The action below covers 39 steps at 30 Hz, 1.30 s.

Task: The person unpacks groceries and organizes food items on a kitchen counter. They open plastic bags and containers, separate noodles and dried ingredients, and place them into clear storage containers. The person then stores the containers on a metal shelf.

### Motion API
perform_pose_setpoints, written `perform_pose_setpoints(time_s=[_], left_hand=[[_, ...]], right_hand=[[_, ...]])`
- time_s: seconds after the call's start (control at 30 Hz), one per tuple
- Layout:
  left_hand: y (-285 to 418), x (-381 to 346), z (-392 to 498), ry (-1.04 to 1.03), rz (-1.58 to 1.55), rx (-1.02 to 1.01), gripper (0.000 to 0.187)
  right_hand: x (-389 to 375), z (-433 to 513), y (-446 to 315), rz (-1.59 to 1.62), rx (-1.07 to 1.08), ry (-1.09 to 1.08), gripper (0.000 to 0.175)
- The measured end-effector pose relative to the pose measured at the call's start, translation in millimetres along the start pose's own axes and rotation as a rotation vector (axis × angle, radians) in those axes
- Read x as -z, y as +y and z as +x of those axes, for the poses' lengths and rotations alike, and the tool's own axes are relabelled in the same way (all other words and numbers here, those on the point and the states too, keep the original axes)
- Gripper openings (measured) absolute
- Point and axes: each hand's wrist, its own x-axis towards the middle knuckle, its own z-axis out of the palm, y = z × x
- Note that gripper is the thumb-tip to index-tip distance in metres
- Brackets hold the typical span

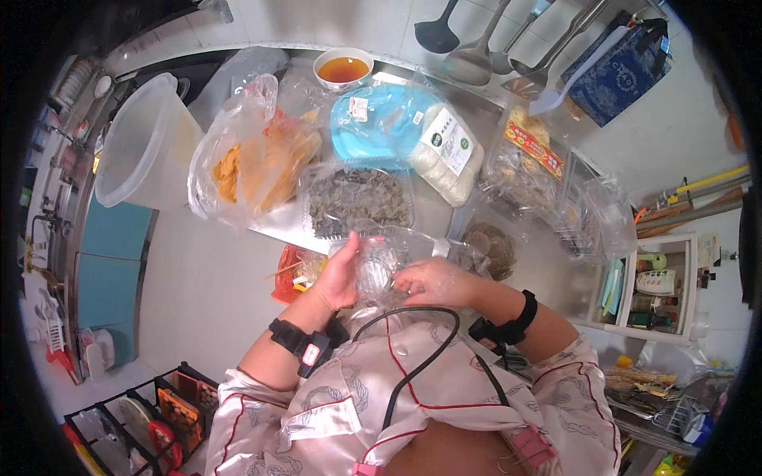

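In front of my chest, my left hand (338, 275) supports a clear, shiny plastic package (376, 271) from its left side, thumb pointing up. My right hand (437, 282) has its fingers curled at the package's right side, pinching loose clear film. Glare hides whether the package is a bag or a box. Just beyond it, on the steel counter, sits a clear plastic box of dark dried pieces (360, 199). Right of that, another clear box holds brown round pieces (489, 247).
Farther back stand a bowl of amber liquid (343, 69), a bagged blue item (372, 128), white noodle-like bundles (449, 154) and a bag with yellow food (256, 166). A translucent bin (149, 143) stands left. Ladles (437, 34) hang on the wall. Below the counter is a red-lined bin (292, 276).
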Motion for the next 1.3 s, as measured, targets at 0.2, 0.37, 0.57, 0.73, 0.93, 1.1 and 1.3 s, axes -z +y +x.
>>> perform_pose_setpoints(time_s=[0.2,0.37,0.57,0.73,0.93,1.1,1.3], left_hand=[[0.9,-1.9,0.1,0.017,0.045,0.075,0.059],[5.3,-6.8,-1.5,0.027,0.055,0.049,0.059],[-0.1,-10.0,0.7,0.076,0.165,0.038,0.061],[-3.4,-6.3,2.3,0.102,0.267,0.081,0.061],[-0.7,-5.3,0.0,0.092,0.165,0.083,0.060],[-3.5,-3.0,4.9,0.062,0.219,0.058,0.061],[-10.7,4.8,8.8,0.079,0.274,0.069,0.062]], right_hand=[[-14.6,-6.6,-0.5,0.043,-0.060,-0.002,0.022],[-20.8,0.9,-8.4,0.084,-0.199,0.535,0.028],[-42.3,19.8,-10.5,0.297,-0.516,0.618,0.054],[-46.4,25.4,1.5,0.479,-0.328,0.293,0.054],[-37.9,11.4,-2.7,0.230,-0.379,0.377,0.055],[-45.1,13.9,7.3,-0.069,-0.181,0.427,0.066],[-50.3,14.4,18.8,-0.067,-0.175,0.325,0.066]])
